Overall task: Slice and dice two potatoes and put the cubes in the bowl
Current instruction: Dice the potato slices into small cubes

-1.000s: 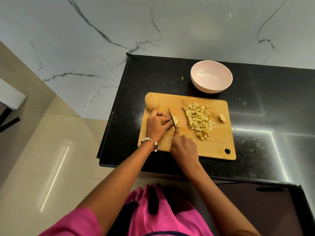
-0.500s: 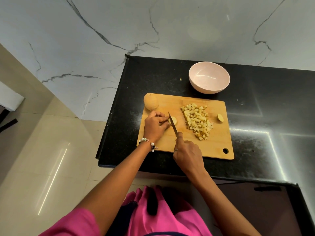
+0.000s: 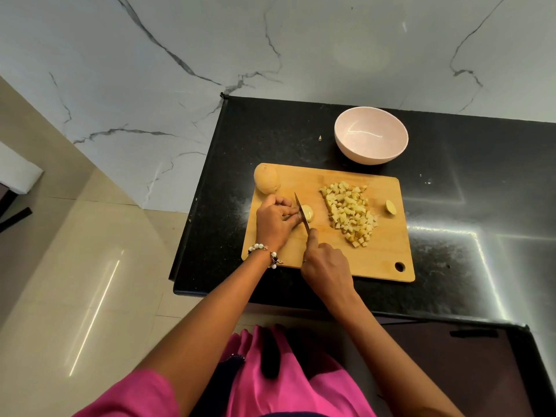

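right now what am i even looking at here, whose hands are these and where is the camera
This is no machine: a person is working with two bare hands, and the camera sits on their head, looking forward and down, so you see their own arms reaching out.

On a black counter lies a wooden cutting board. The left hand holds down a piece of potato. The right hand grips a knife, whose blade stands against that piece.

Also on the board: a whole potato at the far left corner, a heap of potato cubes, and a small end piece to the right of the heap. A pink bowl stands behind the board, with nothing in it.
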### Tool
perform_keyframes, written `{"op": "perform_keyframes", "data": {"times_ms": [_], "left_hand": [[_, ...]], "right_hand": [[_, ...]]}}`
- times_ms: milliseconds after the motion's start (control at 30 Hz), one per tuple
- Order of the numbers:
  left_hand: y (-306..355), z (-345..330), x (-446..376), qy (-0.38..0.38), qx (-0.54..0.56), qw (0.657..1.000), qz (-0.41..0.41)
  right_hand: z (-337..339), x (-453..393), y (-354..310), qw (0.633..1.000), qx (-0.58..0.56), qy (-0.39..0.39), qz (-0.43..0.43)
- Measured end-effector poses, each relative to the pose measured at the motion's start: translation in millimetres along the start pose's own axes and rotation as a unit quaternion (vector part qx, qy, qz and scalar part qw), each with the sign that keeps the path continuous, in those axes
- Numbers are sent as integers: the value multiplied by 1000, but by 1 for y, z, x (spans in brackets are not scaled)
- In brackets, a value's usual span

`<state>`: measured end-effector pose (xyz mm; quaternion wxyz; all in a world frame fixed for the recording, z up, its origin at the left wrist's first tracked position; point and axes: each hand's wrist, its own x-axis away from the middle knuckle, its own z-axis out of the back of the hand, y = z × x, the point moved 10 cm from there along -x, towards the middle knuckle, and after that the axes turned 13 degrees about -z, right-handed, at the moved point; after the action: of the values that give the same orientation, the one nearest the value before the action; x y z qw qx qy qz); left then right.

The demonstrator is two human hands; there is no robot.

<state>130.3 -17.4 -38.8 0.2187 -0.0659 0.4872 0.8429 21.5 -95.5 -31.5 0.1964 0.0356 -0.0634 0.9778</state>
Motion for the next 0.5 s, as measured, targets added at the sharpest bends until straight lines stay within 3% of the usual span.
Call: {"op": "perform_keyframes", "data": {"times_ms": [200, 300, 400, 500], "left_hand": [[2, 0, -2, -20, -18, 1000, 2], [3, -4, -7, -74, -50, 996, -12], [26, -20, -15, -173, -92, 971, -134], [38, -42, -16, -300, -175, 904, -248]], "right_hand": [[15, 13, 26, 994, -103, -37, -9], [36, 7, 38, 980, -197, -27, -21], [46, 1, 48, 971, -236, -2, -40], [45, -1, 59, 965, -249, 12, -76]]}}
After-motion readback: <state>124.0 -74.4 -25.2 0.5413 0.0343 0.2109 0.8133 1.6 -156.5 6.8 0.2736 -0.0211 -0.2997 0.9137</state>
